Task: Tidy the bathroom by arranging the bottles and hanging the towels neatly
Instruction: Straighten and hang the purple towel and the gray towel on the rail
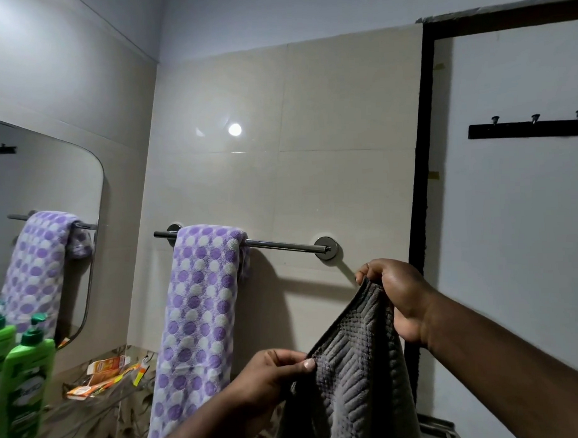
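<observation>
Mid-hang in the bathroom: pinching the top hem of a grey chevron towel [359, 380] between thumb and fingers of the left grip [273, 376], clutching its upper corner inside the curled right grip [395, 300], just below the bare right end of the chrome towel rail [282, 244]. Alongside a purple polka-dot towel [199, 304] already draped over the rail's left end. Best done, by the look of it, by pulling the hem taut, lifting clear over the bar, lowering evenly front and back, keeping apart from the neighbour.
</observation>
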A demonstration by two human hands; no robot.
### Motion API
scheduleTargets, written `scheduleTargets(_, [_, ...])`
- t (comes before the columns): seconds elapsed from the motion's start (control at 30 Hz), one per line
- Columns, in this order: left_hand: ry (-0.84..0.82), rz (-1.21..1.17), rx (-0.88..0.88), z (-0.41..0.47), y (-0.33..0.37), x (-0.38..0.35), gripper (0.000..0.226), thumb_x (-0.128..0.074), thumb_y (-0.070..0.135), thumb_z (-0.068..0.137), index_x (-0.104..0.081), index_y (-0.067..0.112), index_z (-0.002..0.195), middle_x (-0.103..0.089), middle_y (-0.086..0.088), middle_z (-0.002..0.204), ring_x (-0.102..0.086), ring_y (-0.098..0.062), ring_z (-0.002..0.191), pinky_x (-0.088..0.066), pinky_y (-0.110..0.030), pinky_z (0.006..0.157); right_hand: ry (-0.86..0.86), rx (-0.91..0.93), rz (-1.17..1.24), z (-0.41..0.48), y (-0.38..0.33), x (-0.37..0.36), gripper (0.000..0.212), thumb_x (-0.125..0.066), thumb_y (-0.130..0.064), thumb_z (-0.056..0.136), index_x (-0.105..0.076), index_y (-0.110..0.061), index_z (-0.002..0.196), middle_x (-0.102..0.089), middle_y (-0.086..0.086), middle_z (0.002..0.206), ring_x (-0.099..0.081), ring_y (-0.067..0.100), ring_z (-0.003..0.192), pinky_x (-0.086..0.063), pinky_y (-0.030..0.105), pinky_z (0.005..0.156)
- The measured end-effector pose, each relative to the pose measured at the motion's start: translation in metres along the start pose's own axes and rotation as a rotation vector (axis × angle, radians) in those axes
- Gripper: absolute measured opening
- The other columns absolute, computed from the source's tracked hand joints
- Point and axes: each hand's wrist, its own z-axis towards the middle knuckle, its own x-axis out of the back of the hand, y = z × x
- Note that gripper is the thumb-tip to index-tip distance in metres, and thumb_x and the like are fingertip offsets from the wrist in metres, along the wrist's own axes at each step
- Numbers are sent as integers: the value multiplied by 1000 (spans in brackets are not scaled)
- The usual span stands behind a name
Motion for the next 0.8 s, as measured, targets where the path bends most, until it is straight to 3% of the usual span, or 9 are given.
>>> scheduleTargets(0.1, [71, 37, -97, 4, 5, 3, 36, -87, 12, 69, -77, -9, 97, -77, -24, 95, -73, -20, 75, -58, -25, 71, -9, 0, 16, 2, -3, 8, 22, -45, -12, 73, -58, -14, 55, -45, 4, 54, -44, 20, 49, -40, 25, 48])
scheduleTargets(0.23, [142, 67, -271, 5, 17, 5, 29, -87, 9, 63, -79, -5, 87, -77, -23, 88, -73, -20, 75, -58, -22, 69, 56, 8, -19, 5, -3, 23, 19, -47, -11, 72, -57, -13, 56, -45, 6, 53, -43, 22, 48, -39, 26, 51])
scheduleTargets(0.37, [156, 219, -445, 7, 34, -7, 24, -93, 10, 67, -78, 2, 84, -73, -17, 81, -65, -21, 76, -53, -26, 68, 129, 178, -302, 10, 5, 35, 21, -62, -27, 81, -64, -13, 66, -60, 12, 71, -55, 25, 65, -44, 36, 66])
scheduleTargets(0.43, [123, 295, -480, 12, 44, -17, 24, -89, 12, 71, -73, 12, 89, -68, -9, 78, -59, -20, 72, -47, -30, 65, -43, 294, -477, 9, 9, 31, 28, -76, -50, 79, -76, -23, 86, -75, -2, 95, -66, 15, 89, -49, 33, 81])
scheduleTargets(0.5, [96, 302, -452, 16, 53, -28, 33, -85, 16, 73, -65, 15, 98, -65, -6, 77, -56, -21, 70, -43, -32, 61, -287, 292, -668, 4, 14, 21, 47, -79, -68, 68, -74, -42, 108, -71, -19, 116, -63, 1, 109, -48, 28, 97])
scheduleTargets(0.57, [68, 274, -414, 19, 58, -35, 37, -84, 20, 75, -60, 15, 104, -66, -7, 80, -55, -24, 73, -42, -34, 63, -406, 322, -780, 1, 20, 12, 45, -80, -66, 70, -75, -41, 108, -72, -23, 106, -64, -7, 101, -50, 24, 94])
scheduleTargets(0.63, [41, 267, -390, 19, 57, -36, 36, -81, 22, 78, -59, 16, 106, -67, -5, 82, -56, -24, 74, -43, -32, 63, -376, 415, -734, 2, 22, 10, 30, -78, -53, 80, -77, -24, 90, -75, -10, 83, -67, 0, 82, -53, 27, 81])
scheduleTargets(0.7, [8, 291, -374, 15, 52, -35, 31, -77, 19, 84, -57, 15, 107, -66, -4, 83, -57, -18, 71, -44, -28, 61, -290, 466, -657, 4, 19, 14, 31, -75, -44, 87, -71, -14, 77, -75, 0, 77, -69, 6, 80, -54, 30, 79])
scheduleTargets(0.8, [-17, 296, -400, 10, 48, -33, 29, -73, 16, 86, -56, 13, 108, -65, -3, 87, -56, -18, 75, -45, -25, 63, -312, 455, -615, 3, 16, 20, 31, -74, -47, 85, -69, -16, 83, -71, -11, 78, -64, 3, 78, -51, 21, 75])
